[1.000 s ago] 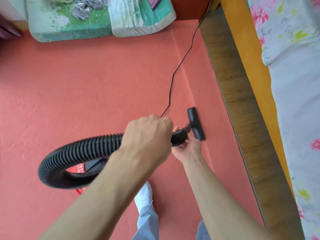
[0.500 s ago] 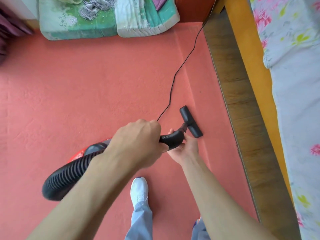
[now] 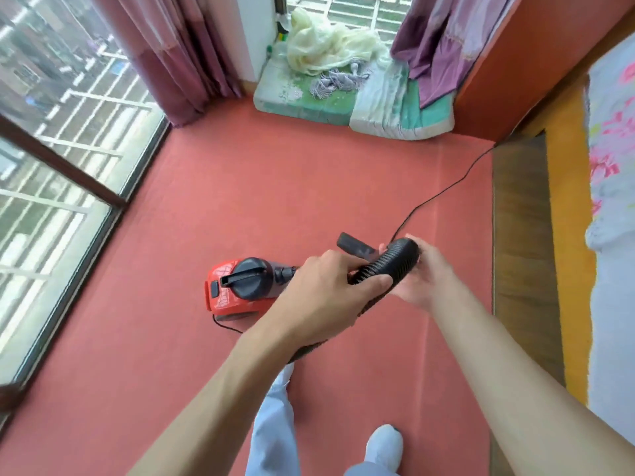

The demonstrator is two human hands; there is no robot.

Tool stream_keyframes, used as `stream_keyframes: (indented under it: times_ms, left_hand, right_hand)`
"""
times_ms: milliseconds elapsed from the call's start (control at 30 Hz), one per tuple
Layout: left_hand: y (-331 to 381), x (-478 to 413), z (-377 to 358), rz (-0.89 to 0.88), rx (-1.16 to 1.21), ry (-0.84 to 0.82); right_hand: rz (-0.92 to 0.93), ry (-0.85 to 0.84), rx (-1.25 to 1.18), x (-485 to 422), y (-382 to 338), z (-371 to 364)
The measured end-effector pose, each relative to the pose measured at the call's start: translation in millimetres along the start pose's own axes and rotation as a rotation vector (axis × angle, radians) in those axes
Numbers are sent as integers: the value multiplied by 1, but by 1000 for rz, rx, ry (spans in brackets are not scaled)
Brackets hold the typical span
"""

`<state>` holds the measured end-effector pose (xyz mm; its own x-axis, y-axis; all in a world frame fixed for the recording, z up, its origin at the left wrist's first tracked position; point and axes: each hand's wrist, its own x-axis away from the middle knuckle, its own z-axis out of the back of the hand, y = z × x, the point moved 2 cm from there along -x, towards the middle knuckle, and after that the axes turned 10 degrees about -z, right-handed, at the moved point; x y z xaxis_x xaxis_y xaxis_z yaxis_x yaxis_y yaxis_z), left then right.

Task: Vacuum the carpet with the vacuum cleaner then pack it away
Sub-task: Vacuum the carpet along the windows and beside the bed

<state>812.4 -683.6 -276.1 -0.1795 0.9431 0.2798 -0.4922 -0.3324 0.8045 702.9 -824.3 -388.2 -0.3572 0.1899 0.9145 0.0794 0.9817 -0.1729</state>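
Both hands wrap the black hose (image 3: 395,261), left hand (image 3: 338,286) behind right hand (image 3: 421,278), red vacuum cleaner (image 3: 233,286) sitting on the carpet (image 3: 165,286) — best to lay the nozzle (image 3: 354,243) flat, stroke slowly, clear of the cord (image 3: 443,190)

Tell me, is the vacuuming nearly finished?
Hard to say how much is cleaned; the carpet shows no crumbs. Right now the left hand and right hand grip the black hose, with the nozzle just beyond them. Left to do: the red vacuum cleaner sits out on the carpet and its cord lies stretched across it, so nothing is packed away yet.
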Motion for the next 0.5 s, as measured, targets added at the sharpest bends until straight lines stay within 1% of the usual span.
stream_keyframes:
  times_ms: [100, 267, 333, 500]
  left_hand:
    - [7, 39, -25, -7, 71, 49]
    - [-16, 81, -85, 31, 96, 3]
    - [-35, 98, -107, 49, 120, -27]
    - [-108, 138, -164, 168, 92, -53]
  right_hand:
    - [-8, -1, 99, 25, 5, 0]
    - [32, 56, 123, 15, 38, 48]
    - [86, 113, 123, 10, 60, 69]
    - [246, 323, 259, -14, 117, 118]
